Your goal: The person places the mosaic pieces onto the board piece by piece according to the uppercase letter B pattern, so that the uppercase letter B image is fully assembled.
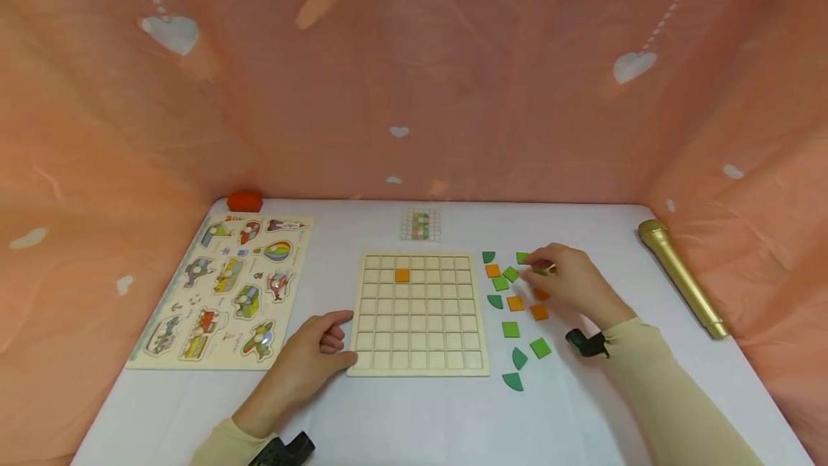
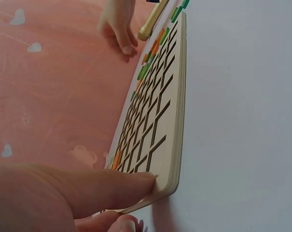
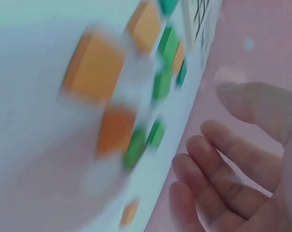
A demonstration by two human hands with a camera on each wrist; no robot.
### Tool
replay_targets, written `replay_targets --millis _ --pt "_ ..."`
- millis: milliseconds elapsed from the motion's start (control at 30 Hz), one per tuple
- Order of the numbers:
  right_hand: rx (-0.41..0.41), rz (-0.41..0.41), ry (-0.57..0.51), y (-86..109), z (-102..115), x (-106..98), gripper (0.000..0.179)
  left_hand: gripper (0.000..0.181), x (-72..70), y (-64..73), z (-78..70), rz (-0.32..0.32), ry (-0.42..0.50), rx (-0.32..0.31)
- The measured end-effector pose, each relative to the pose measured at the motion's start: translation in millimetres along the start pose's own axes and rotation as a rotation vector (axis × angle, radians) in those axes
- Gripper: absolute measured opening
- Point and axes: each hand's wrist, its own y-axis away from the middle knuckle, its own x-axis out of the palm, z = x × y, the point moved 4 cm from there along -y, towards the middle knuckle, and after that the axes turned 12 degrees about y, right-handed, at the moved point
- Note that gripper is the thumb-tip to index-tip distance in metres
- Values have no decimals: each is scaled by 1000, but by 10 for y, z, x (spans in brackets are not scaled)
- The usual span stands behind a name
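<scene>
A pale wooden grid board (image 1: 418,324) lies flat, with one orange square tile (image 1: 402,275) in an upper cell. My left hand (image 1: 317,351) holds the board's left edge; in the left wrist view the thumb (image 2: 121,186) lies on its rim near a corner. My right hand (image 1: 569,282) hovers over loose tiles to the right of the board, its thumb and fingers apart with nothing between them in the right wrist view. Near it are orange square tiles (image 3: 95,67) and green square tiles (image 3: 156,134), blurred there. The hand partly hides some tiles in the head view.
A small pattern card (image 1: 420,225) lies behind the board. Leftward is a picture puzzle board (image 1: 223,286) with vehicle pieces, a red object (image 1: 244,202) behind it. Dark green quarter-round tiles (image 1: 513,381) lie among the squares. A gold cylinder (image 1: 682,279) lies far right.
</scene>
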Motion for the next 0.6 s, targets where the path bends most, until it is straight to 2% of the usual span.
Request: replay_targets --millis 167,300,600 --pt "1 -82 26 41 -363 -153 36 66 -20 1 0 16 -9 9" --pt "9 -121 27 27 -560 -211 36 66 -33 3 -14 22 -6 14" --pt "75 -93 35 -26 -791 -191 38 65 -29 7 -18 24 -3 15"
